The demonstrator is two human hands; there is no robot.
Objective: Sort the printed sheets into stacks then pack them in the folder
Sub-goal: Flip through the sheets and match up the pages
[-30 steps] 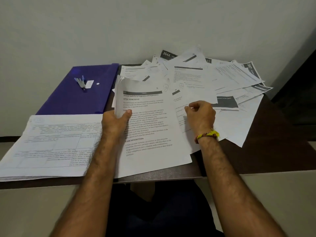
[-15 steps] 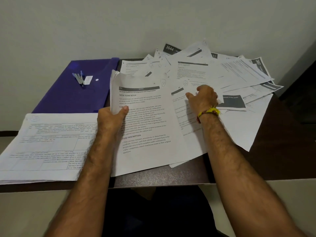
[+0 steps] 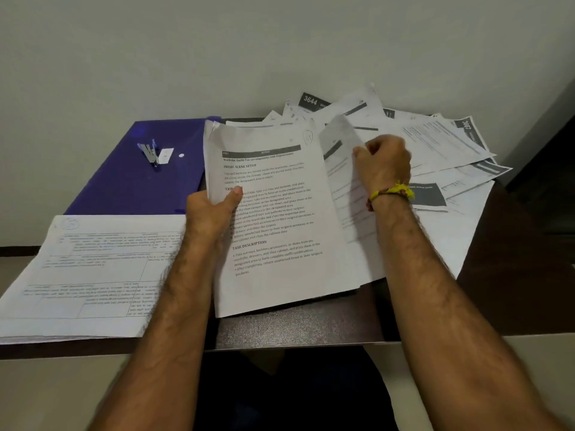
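My left hand [image 3: 214,209] grips a stack of printed sheets [image 3: 273,219] by its left edge, thumb on the top page. Right beside it, my right hand [image 3: 385,163] pinches a single printed sheet [image 3: 345,194] and lifts its upper part off the loose pile of sheets [image 3: 441,144] spread over the right of the table. A sorted stack with table-style print [image 3: 90,275] lies at the left front. The blue folder [image 3: 149,178] lies flat at the back left, closed.
A small stapler [image 3: 151,154] and a white label lie on the folder. The dark table [image 3: 295,328] stands against a pale wall; its front edge is close to me. A dark gap opens at the far right.
My right hand moved up and back over the loose pile, then took hold of a sheet and raised it toward the held stack. My left hand kept its grip.
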